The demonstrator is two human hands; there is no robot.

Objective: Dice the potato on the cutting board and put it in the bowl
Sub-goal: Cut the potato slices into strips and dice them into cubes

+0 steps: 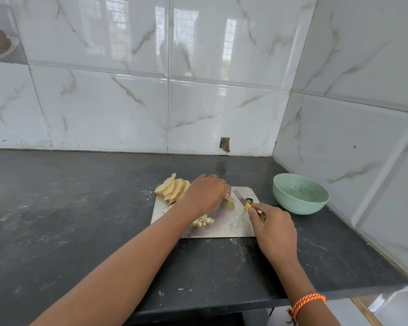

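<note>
A steel cutting board (231, 228) lies on the dark counter. Several potato slices (173, 188) are fanned at its far left corner. My left hand (206, 192) presses down on a potato piece (230, 202) at the board's middle, fingertips on it. A few diced bits (204, 220) lie near my left wrist. My right hand (275, 225) grips a knife (242, 198) with a yellow handle, the blade pointing away just right of the held piece. The green bowl (300, 194) stands to the right of the board and looks empty of potato.
The dark stone counter (68, 220) ends at a front edge near me. Tiled walls meet in a corner behind and to the right of the bowl. A small hole (225, 144) sits low in the back wall.
</note>
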